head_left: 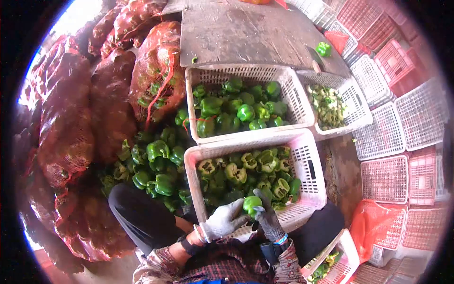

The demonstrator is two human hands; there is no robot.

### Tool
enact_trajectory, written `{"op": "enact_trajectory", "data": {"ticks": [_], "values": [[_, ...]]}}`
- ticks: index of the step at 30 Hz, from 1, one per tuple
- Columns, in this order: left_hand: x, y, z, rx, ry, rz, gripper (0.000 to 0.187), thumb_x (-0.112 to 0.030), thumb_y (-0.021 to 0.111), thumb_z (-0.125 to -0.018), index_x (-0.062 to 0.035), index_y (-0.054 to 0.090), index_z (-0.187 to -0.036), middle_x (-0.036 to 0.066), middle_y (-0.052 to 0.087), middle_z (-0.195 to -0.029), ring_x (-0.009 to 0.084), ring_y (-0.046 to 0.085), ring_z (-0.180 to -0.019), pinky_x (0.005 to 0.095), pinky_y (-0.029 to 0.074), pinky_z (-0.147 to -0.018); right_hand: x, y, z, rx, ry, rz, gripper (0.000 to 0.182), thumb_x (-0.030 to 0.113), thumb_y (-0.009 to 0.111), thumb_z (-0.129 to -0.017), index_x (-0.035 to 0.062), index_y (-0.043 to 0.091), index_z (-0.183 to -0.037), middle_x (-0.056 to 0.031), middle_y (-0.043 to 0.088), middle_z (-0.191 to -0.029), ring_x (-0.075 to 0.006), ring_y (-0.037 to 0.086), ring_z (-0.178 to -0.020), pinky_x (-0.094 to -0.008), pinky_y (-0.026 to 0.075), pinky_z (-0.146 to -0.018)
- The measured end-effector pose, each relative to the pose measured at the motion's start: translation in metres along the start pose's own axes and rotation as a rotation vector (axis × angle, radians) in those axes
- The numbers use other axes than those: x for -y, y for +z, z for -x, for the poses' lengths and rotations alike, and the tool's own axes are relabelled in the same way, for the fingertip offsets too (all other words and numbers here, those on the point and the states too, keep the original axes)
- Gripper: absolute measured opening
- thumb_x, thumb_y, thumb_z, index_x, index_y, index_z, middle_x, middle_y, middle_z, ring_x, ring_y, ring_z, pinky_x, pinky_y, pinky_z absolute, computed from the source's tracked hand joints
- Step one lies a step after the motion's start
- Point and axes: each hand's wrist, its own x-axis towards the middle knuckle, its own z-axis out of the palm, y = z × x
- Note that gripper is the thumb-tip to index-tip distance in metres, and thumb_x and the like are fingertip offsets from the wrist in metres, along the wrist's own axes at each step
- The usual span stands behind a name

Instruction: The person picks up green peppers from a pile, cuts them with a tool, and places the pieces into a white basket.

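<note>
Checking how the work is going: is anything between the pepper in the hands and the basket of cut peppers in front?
Nothing visible. Both hands, left hand and right hand, hold the green pepper right over the near basket, whose top is open.

Even daylight, soft shadows; blown-out glare upper left; heavy fisheye distortion, dark vignette, edges blurred.

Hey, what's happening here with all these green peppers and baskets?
A seated person in work gloves holds one green pepper between the left hand and the right hand, just over the near basket of cored peppers. Behind it, a second basket holds whole peppers, and a smaller one holds cut scraps. Loose peppers lie heaped on the floor beside red mesh sacks.
</note>
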Motion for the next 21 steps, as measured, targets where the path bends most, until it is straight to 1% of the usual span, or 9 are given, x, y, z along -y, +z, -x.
{"op": "enact_trajectory", "data": {"ticks": [2, 5, 8, 9, 12, 14, 16, 18, 21], "values": [[-0.008, 0.0, 0.002, -0.051, -0.077, -0.143, 0.033, -0.025, 0.065, -0.083, -0.0054, 0.054, -0.106, 0.021, 0.061, -0.081, 0.0413, 0.061, -0.081, 0.0435, 0.049, -0.066, -0.007, 0.004, -0.004, -0.025, 0.015, 0.027, 0.058, 0.03, 0.063, -0.088, 0.0049, 0.043, -0.136, -0.0118, 0.055, -0.125, -0.0241, 0.055, -0.111, -0.0338, 0.044, -0.095], [-0.001, 0.015, 0.003, -0.243, -0.1, -0.207, 0.029, -0.018, 0.067, -0.083, -0.003, 0.058, -0.106, 0.017, 0.06, -0.071, 0.0199, 0.059, -0.06, 0.0335, 0.048, -0.059, -0.011, 0.017, -0.007, -0.21, -0.08, 0.282, 0.054, 0.028, 0.069, -0.083, 0.0068, 0.049, -0.129, -0.0134, 0.061, -0.113, -0.0286, 0.059, -0.103, -0.0372, 0.049, -0.089], [0.007, 0.02, -0.002, -0.355, -0.131, -0.114, 0.026, -0.019, 0.068, -0.082, -0.0018, 0.06, -0.1, 0.016, 0.06, -0.069, 0.012, 0.054, -0.059, 0.0324, 0.047, -0.057, -0.007, 0.027, -0.01, -0.422, -0.237, 0.719, 0.055, 0.031, 0.074, -0.078, 0.0082, 0.053, -0.123, -0.0176, 0.061, -0.111, -0.0352, 0.06, -0.102, -0.0417, 0.051, -0.085], [0.011, 0.022, -0.004, -0.377, -0.153, -0.1, 0.026, -0.026, 0.066, -0.079, -0.0059, 0.06, -0.094, 0.02, 0.062, -0.075, 0.039, 0.063, -0.071, 0.0431, 0.049, -0.06, -0.004, 0.03, -0.008, -0.456, -0.207, 0.73, 0.056, 0.031, 0.077, -0.074, 0.0093, 0.055, -0.12, -0.018, 0.061, -0.11, -0.0379, 0.06, -0.101, -0.0437, 0.052, -0.082], [-0.003, 0.014, -0.012, -0.449, -0.009, -0.454, 0.02, -0.021, 0.067, -0.079, -0.0089, 0.061, -0.093, 0.015, 0.065, -0.076, 0.0357, 0.064, -0.071, 0.0407, 0.051, -0.061, 0.018, 0.034, -0.005, -0.47, -0.139, 0.748, 0.058, 0.029, 0.08, -0.071, 0.0098, 0.055, -0.12, -0.0166, 0.065, -0.103, -0.0383, 0.065, -0.09, -0.043, 0.054, -0.076], [0.017, -0.004, -0.02, -0.446, 0.084, -0.349, 0.017, -0.017, 0.067, -0.078, -0.0105, 0.062, -0.093, 0.014, 0.066, -0.081, 0.0341, 0.065, -0.071, 0.0387, 0.052, -0.062, 0.036, 0.044, 0.006, -0.337, -0.294, 0.654, 0.057, 0.03, 0.078, -0.073, 0.0092, 0.054, -0.12, -0.0177, 0.066, -0.101, -0.0365, 0.067, -0.089, -0.0424, 0.054, -0.074], [0.021, -0.021, -0.025, -0.454, -0.217, 0.1, 0.03, -0.01, 0.063, -0.082, -0.0043, 0.062, -0.112, 0.008, 0.068, -0.1, 0.0208, 0.066, -0.085, 0.0314, 0.052, -0.077, 0.038, 0.03, 0.006, -0.398, -0.129, 0.259, 0.057, 0.03, 0.071, -0.08, 0.0093, 0.047, -0.128, -0.0158, 0.066, -0.101, -0.0307, 0.067, -0.087, -0.0401, 0.054, -0.075], [0.014, -0.044, -0.03, -0.499, -0.099, 0.671, 0.038, -0.007, 0.055, -0.085, -0.0035, 0.055, -0.123, 0.008, 0.063, -0.113, 0.0217, 0.062, -0.099, 0.032, 0.05, -0.084, 0.045, 0.013, 0.001, -0.493, 0.038, -0.258, 0.059, 0.029, 0.067, -0.085, 0.0096, 0.042, -0.135, -0.0137, 0.065, -0.102, -0.025, 0.066, -0.084, -0.0382, 0.054, -0.074], [0.01, -0.089, -0.046, -0.231, -0.038, 1.232, 0.041, -0.014, 0.051, -0.087, -0.0033, 0.049, -0.126, 0.01, 0.057, -0.121, 0.0218, 0.058, -0.104, 0.0372, 0.049, -0.088, 0.005, -0.046, -0.01, -0.194, -0.061, 0.729, 0.067, 0.03, 0.072, -0.082, 0.0039, 0.042, -0.136, -0.015, 0.064, -0.109, -0.0195, 0.063, -0.087, -0.0344, 0.053, -0.075]]}}
